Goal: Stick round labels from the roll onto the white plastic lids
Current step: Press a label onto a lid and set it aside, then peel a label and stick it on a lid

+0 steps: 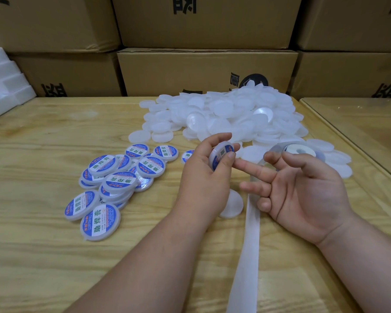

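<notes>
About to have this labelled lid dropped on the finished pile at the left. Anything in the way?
Nothing visible. The left hand grips the labelled lid above bare table; the labelled pile lies just to its left, with only open wood between. The right hand is on the other side.

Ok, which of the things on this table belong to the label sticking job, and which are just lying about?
Part of the job:
left hand, holding a labelled lid
right hand, open
label roll and its backing strip
pile of blank white lids
pile of labelled lids

Just lying about:
cardboard boxes
white foam blocks
</notes>
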The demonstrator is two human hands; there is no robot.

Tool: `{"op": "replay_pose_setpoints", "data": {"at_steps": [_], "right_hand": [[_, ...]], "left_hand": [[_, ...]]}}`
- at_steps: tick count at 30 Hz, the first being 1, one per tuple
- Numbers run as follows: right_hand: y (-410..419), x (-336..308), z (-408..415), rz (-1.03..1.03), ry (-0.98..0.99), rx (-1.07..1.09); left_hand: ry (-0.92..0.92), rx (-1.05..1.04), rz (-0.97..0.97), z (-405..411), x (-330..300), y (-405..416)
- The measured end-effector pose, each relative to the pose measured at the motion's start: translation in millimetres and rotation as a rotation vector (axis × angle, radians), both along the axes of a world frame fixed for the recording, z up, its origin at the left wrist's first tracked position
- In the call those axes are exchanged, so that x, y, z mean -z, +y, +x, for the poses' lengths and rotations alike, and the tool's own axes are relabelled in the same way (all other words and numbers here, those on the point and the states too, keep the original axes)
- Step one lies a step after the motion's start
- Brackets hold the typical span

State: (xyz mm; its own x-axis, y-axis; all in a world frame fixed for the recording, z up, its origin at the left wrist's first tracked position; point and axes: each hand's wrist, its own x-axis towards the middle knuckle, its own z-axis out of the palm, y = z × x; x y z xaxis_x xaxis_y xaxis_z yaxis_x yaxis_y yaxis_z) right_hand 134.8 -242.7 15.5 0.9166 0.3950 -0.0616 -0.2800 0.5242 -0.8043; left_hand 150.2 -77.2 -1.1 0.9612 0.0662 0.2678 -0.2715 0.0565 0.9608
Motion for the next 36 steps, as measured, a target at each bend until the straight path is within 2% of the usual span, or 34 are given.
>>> {"op": "replay_pose_setpoints", "data": {"at_steps": [5, 12, 18, 28, 30, 34, 36], "right_hand": [[0, 0, -1, 0.008, -0.01, 0.005], [-1, 0, -1, -0.02, -0.043, 0.103], [3, 1, -1, -0.1, -0.114, 0.19], [6, 5, -1, -0.141, -0.147, 0.294], [6, 6, 0, -0.212, -0.193, 0.344], [9, 11, 0, -0.528, -0.324, 0.536], [9, 13, 0, -0.597, -0.344, 0.607]], "left_hand": [[0.014, -0.068, -0.007, 1, -2, 2], [0.135, -0.127, -0.28, 6, -4, 11], [0.306, -0.216, -0.286, 7, -8, 15], [0.282, -0.136, -0.585, 9, -13, 18], [0.294, -0.12, -0.658, 9, -14, 19], [0.321, -0.112, -0.783, 12, -16, 23], [0.329, -0.116, -0.831, 14, -16, 25]]}}
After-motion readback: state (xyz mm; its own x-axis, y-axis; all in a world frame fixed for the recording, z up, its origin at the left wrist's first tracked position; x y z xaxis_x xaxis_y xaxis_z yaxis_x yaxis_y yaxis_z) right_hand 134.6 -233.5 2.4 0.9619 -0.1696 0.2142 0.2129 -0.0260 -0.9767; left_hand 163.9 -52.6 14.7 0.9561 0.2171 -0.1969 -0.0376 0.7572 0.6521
